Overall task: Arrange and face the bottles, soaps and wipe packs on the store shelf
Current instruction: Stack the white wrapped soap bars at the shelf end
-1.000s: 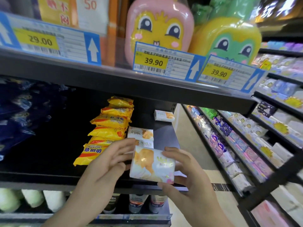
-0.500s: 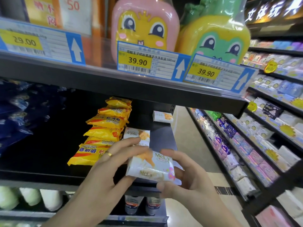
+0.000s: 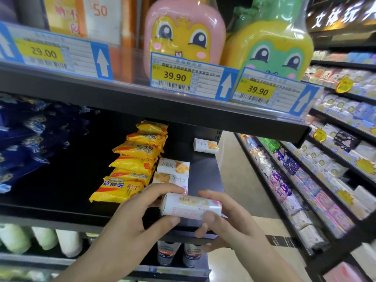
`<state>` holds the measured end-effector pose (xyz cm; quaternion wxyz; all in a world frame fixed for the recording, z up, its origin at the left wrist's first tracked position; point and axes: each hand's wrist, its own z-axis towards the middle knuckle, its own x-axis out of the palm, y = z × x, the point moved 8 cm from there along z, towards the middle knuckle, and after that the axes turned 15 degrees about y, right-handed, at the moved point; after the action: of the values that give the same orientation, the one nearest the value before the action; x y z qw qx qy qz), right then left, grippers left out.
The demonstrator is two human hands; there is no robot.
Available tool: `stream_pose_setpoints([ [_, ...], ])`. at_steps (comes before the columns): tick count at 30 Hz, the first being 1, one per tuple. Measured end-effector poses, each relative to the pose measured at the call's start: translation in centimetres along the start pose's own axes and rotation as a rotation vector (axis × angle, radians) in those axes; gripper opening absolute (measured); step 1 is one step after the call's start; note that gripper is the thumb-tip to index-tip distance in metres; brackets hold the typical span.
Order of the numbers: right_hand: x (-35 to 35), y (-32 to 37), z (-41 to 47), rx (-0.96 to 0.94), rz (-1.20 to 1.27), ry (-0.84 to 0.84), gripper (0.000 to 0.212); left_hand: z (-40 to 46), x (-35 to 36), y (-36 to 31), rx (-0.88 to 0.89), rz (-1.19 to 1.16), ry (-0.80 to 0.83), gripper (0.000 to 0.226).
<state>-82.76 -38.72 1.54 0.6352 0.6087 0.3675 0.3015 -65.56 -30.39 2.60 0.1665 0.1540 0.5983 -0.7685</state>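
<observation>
Gripping the white soap box between my left hand and right hand (fingers curled at each end), I held it just above the shelf edge, beside the yellow soap packs.

Store aisle. Black metal shelving fills the left; a second black rack recedes at right. Between them runs a beige floor. A lit sign hangs upper right.
</observation>
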Motion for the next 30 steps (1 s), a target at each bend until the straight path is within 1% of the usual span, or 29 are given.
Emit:
stream_pose_setpoints([
  [3,0.1,0.0,0.0,-0.004,-0.034,-0.008,0.043,0.1,0.2,0.2,-0.038,-0.05,0.003,0.042],
  [7,-0.3,-0.3,-0.2,-0.016,-0.107,-0.049,0.055,0.2,0.3,0.5,-0.081,-0.108,-0.006,0.035],
  [11,-0.9,0.2,-0.6,-0.101,-0.225,-0.137,0.057,0.3,0.3,0.6,-0.116,-0.124,-0.025,0.035],
  [14,-1.1,0.9,-1.3,-0.184,-0.44,-0.203,0.07,0.4,0.3,0.5,-0.144,-0.183,-0.038,0.038],
  [18,-1.0,2.1,-1.9,-0.399,-0.743,-0.257,0.08,0.6,0.5,0.9,-0.19,-0.269,-0.067,0.037],
  [21,-0.5,2.5,-1.9,-0.466,-0.954,-0.27,0.079,0.8,0.6,1.0,-0.234,-0.325,-0.086,0.033],
  [24,0.3,2.4,-1.6,-0.483,-1.137,-0.275,0.078,0.9,0.7,1.4,-0.299,-0.383,-0.091,0.035],
  [25,0.5,2.2,-1.5,-0.492,-1.185,-0.275,0.078,0.9,0.8,1.5,-0.323,-0.398,-0.092,0.031],
  [27,0.8,2.1,-1.4,-0.522,-1.245,-0.286,0.075,0.8,0.9,1.7,-0.358,-0.427,-0.086,0.023],
  [30,1.0,2.2,-1.5,-0.561,-1.275,-0.323,0.065,0.7,1.1,2.1,-0.401,-0.496,-0.085,0.022],
])
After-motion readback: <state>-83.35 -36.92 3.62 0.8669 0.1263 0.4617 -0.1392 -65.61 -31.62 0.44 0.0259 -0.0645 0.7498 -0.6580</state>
